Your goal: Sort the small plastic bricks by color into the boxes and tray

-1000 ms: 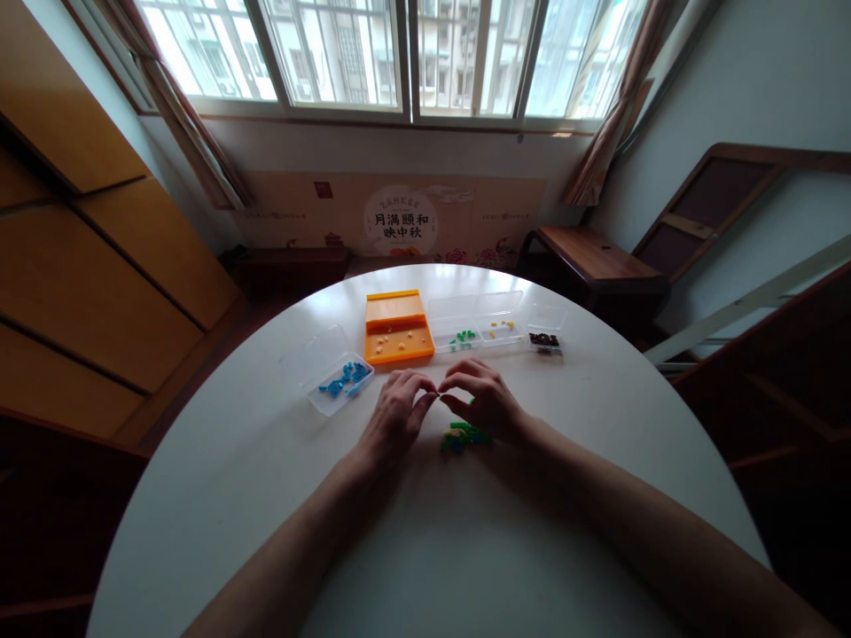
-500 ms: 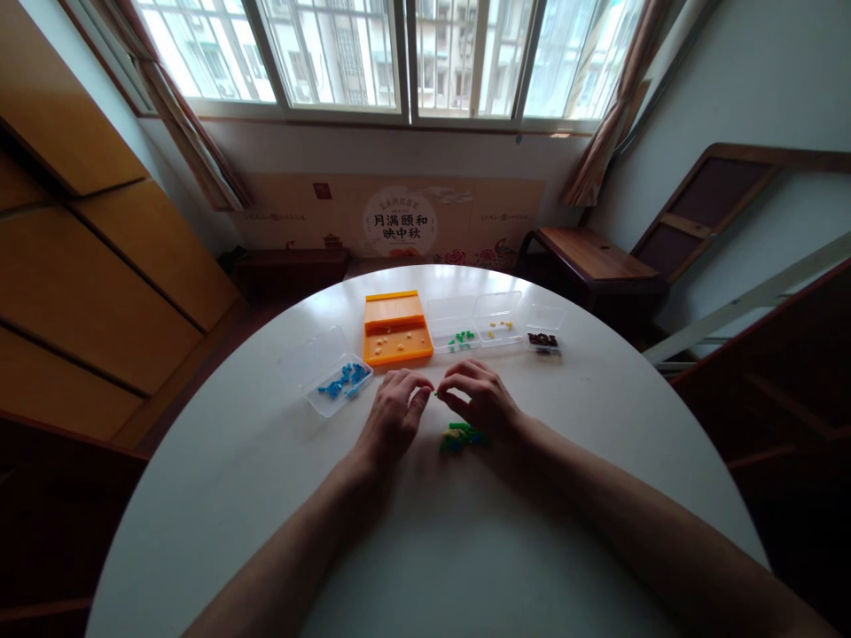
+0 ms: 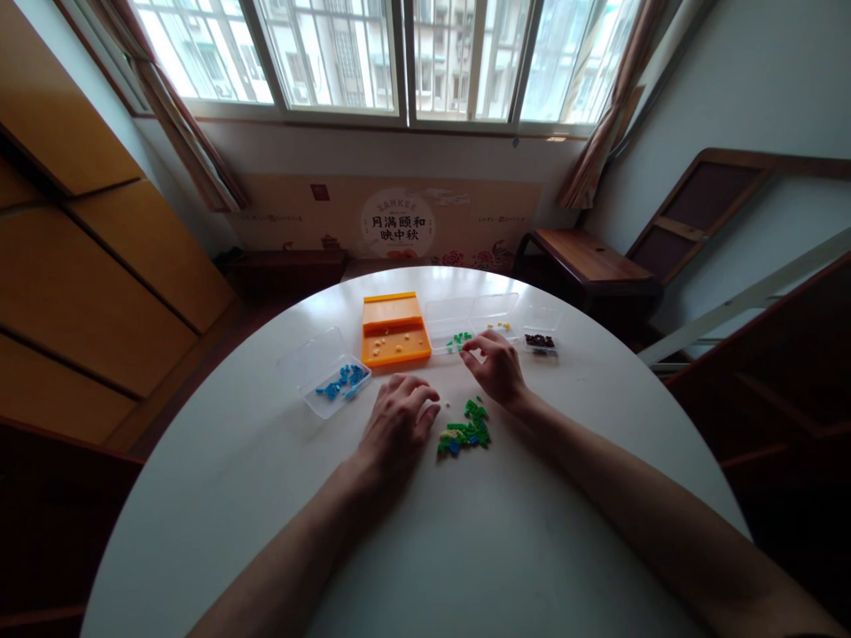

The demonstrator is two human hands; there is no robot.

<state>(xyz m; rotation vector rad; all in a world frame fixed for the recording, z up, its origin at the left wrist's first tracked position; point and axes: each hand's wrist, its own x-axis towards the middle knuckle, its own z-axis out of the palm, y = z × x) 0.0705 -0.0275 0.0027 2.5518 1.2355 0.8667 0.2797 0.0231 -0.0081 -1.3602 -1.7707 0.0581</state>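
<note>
My right hand [image 3: 497, 368] reaches forward, thumb and forefinger pinched on a small green piece at the near edge of the clear box with green pieces [image 3: 447, 312]. My left hand [image 3: 399, 421] rests on the white round table [image 3: 465, 549], fingers loosely spread, holding nothing. Between the hands, just right of my left hand, lies a small pile of mostly green pieces with some blue and yellow [image 3: 465, 433]. A tiny pale piece [image 3: 447, 406] lies alone beside my left fingertips.
A row of boxes stands beyond the hands: a clear box with blue pieces [image 3: 307, 363], an orange box with pale pieces [image 3: 394, 312], a clear box with yellow pieces [image 3: 497, 306], and a small box of dark pieces [image 3: 542, 317]. A wooden bench [image 3: 591, 257] stands behind the table.
My right hand has left the left hand and moved forward to the green-piece box. The left hand has dropped flat onto the table. The pile now shows in full.
</note>
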